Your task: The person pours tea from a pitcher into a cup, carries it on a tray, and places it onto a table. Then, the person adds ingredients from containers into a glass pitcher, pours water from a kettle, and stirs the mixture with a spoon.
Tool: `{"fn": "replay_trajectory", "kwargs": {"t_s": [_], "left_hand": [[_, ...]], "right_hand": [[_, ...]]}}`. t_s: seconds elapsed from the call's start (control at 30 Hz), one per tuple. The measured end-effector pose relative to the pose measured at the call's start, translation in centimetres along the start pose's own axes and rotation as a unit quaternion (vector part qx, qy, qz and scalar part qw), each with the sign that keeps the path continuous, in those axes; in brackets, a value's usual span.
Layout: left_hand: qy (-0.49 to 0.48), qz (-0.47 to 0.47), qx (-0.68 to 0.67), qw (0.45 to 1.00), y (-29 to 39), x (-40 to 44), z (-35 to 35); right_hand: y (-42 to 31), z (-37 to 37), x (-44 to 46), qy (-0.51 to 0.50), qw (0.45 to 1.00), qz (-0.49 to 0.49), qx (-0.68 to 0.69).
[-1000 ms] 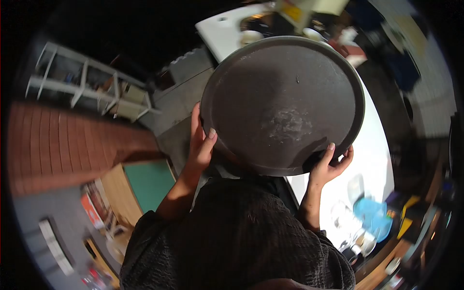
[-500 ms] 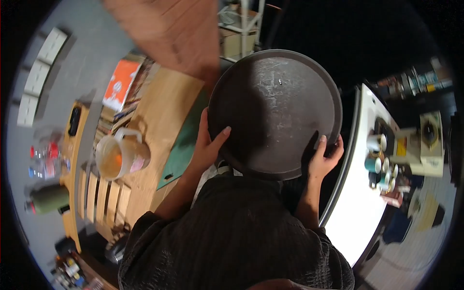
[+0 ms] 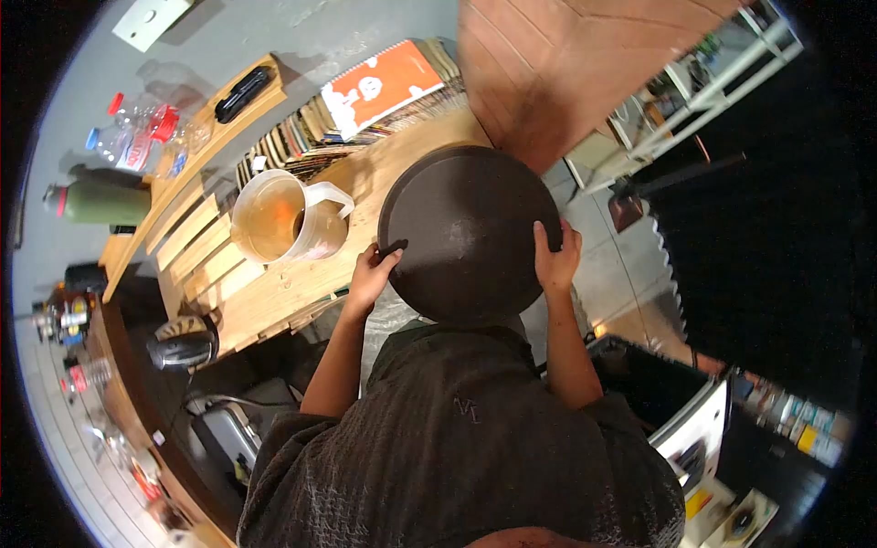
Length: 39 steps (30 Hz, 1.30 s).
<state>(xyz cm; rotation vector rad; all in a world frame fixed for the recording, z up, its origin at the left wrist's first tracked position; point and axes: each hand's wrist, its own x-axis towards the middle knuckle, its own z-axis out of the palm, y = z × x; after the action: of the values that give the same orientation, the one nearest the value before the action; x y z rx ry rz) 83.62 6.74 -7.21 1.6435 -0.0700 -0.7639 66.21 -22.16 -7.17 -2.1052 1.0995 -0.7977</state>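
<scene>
Tray [image 3: 470, 236], round and dark with a low rim, held level or nearly so before the dark shirt [image 3: 466, 438] and overlapping, from above, the right end of a wooden tabletop [image 3: 402, 155]; whether it touches the wood cannot be told. Left grip [image 3: 373, 279] pinches the left rim, thumb on the upper face, fingers largely hidden beneath; right grip [image 3: 557, 260] pinches the opposite side likewise. The disc appears stiff, probably light for its breadth and not readily broken; its dull face suggests moderate friction. Opposed holds on the rim, thumbs above and fingers below, seem soundest, since a one-sided hold would likely let it tip. A translucent pitcher [image 3: 288, 219] of brownish liquid stands on the tabletop near the tray's left side, handle toward the rim: the closest obstacle, presumably heavy and liable to spill if knocked. Books [image 3: 297, 142] line the tabletop's far edge, an orange book [image 3: 384, 82] lying over them. Wooden slats [image 3: 192, 234] occupy the left end; plastic bottles [image 3: 137, 137] stand beyond a narrow shelf [image 3: 172, 194]. A brick-red structure [image 3: 585, 73] bounds the right end.
</scene>
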Motion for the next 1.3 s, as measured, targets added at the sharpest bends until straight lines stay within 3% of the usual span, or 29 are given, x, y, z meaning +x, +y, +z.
{"fn": "replay_trajectory", "kwargs": {"t_s": [0.1, 0.2, 0.43, 0.7, 0.87, 0.97, 1.13, 1.3], "left_hand": [[0.059, -0.077, 0.056, 0.994, 1.1, 1.1, 0.9], [0.089, -0.096, 0.071, 0.989, -0.4, 3.2, 1.1], [0.133, -0.06, 0.051, 0.988, -3.5, 6.7, 0.7], [0.096, -0.084, 0.052, 0.99, -4.0, 8.8, -1.3], [0.13, -0.089, 0.023, 0.987, -1.3, 8.4, -0.5], [0.162, -0.043, 0.008, 0.986, -1.4, 8.8, -0.6], [0.15, -0.054, -0.002, 0.987, -2.1, 9.3, -0.8], [0.126, -0.049, 0.009, 0.991, -2.5, 9.9, -1.0]], "right_hand": [[1.6, 3.9, 4.0, -0.083, 0.997, 0.006, 0.006], [1.0, 5.6, 7.4, -0.17, 0.985, 0.028, 0.017], [1.8, 8.8, 11.5, -0.297, 0.954, 0.006, -0.037], [3.0, 11.5, 12.1, -0.346, 0.938, 0.007, -0.018], [2.4, 12.8, 12.6, -0.355, 0.935, -0.008, -0.007], [1.2, 13.0, 13.2, -0.367, 0.929, -0.009, 0.047], [0.8, 13.2, 12.9, -0.365, 0.929, 0.064, 0.009], [-0.4, 12.4, 13.4, -0.397, 0.917, 0.043, -0.009]]}}
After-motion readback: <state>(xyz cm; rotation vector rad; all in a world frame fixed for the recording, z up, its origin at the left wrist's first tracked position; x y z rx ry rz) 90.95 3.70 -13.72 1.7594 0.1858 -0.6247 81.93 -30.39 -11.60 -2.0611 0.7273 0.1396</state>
